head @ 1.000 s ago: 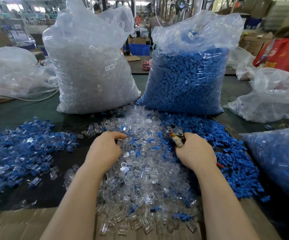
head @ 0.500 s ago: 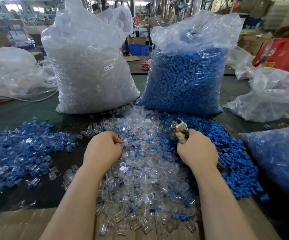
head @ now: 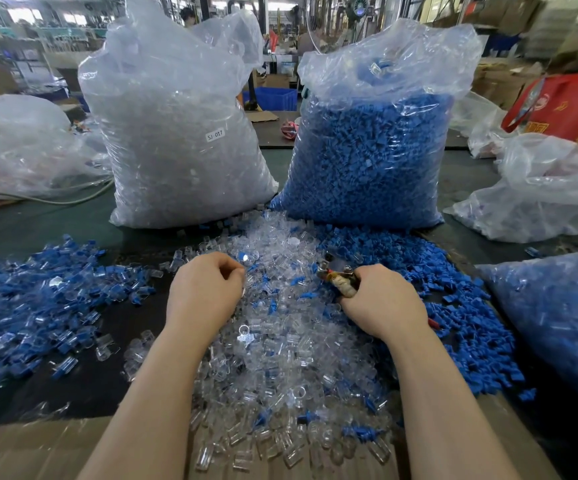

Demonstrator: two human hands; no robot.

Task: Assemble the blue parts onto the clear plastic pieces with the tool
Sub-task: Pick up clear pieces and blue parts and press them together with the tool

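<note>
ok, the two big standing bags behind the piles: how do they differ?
Contents: the left bag is full of clear pieces, the right bag of blue parts.
Label: the left bag has a small white sticker; none shows on the right bag.
Fill: the left bag looks full nearly to its top; the right bag has slack empty plastic above the parts.
Shared: both are clear plastic and stand upright.

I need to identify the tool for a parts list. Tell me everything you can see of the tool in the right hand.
The tool is a small plier-like hand tool: a metal head with dark, blurred jaws pointing up and left, and a handle wrapped in pale, worn tape, with a bit of red showing behind the wrist. The right hand grips its handles, hiding most of them. It is held above the clear plastic pieces; whether it holds a part cannot be told.
</note>
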